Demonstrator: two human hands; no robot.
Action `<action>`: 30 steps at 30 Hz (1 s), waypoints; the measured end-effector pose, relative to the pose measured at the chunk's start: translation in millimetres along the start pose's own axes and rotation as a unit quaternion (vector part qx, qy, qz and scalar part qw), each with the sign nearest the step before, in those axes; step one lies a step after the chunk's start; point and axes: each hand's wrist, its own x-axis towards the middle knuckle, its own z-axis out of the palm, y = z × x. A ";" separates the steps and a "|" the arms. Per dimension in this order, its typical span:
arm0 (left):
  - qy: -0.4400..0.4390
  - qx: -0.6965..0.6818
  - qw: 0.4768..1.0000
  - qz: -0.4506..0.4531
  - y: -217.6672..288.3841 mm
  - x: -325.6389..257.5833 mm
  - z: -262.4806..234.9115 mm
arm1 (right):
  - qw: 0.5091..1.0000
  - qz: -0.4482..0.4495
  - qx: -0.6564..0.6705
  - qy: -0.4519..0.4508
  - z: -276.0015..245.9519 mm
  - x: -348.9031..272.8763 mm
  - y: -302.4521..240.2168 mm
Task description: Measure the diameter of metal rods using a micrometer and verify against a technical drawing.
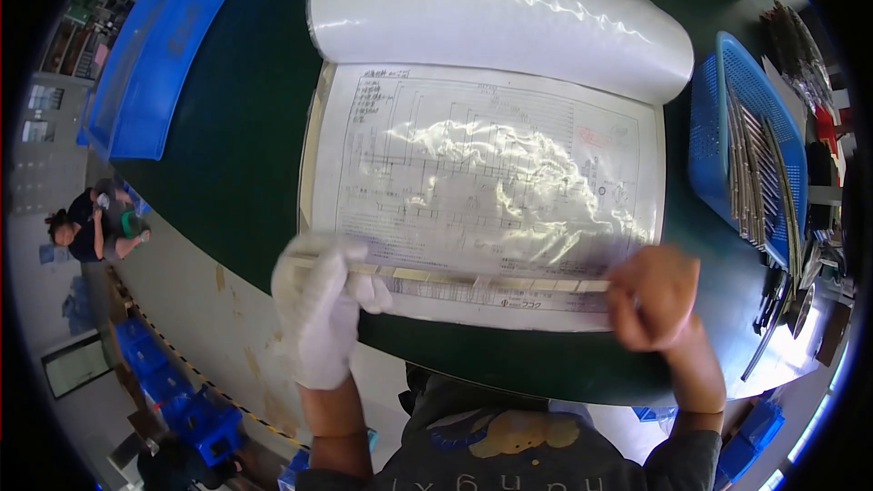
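A long thin metal-looking strip (473,280) stretches from one hand to the other above the lower part of a printed technical drawing (373,186) under shiny clear plastic. My left hand (318,305), in a white glove, closes its fingers on the strip's left end. At the other end is my bare right hand (657,298), slightly blurred, its fingers curled round the strip. Behind the drawing, other plastic-covered sheets (500,23) are flipped up and curl back.
A dark green table (218,155) lies under everything. On the right stands a blue mesh basket (714,127) with several similar thin strips (755,164). A blue tray (164,45) sits at the far left. Another person (91,227) is farther off, left of the table.
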 end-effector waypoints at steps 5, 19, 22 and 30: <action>-0.076 0.209 0.975 0.006 20.0 48.0 -1.3 | 0.998 0.053 -0.032 0.033 -2.5 6.2 33.9; -0.109 0.534 0.769 0.334 -5.7 82.3 21.1 | 0.986 0.084 -0.108 0.099 9.8 13.1 37.0; -0.133 0.539 0.754 0.351 -6.4 79.9 16.6 | 0.988 0.106 -0.075 0.078 6.5 9.3 34.4; -0.182 0.542 0.755 0.321 -4.2 46.9 1.6 | 0.991 0.116 -0.060 0.038 1.3 -10.5 11.0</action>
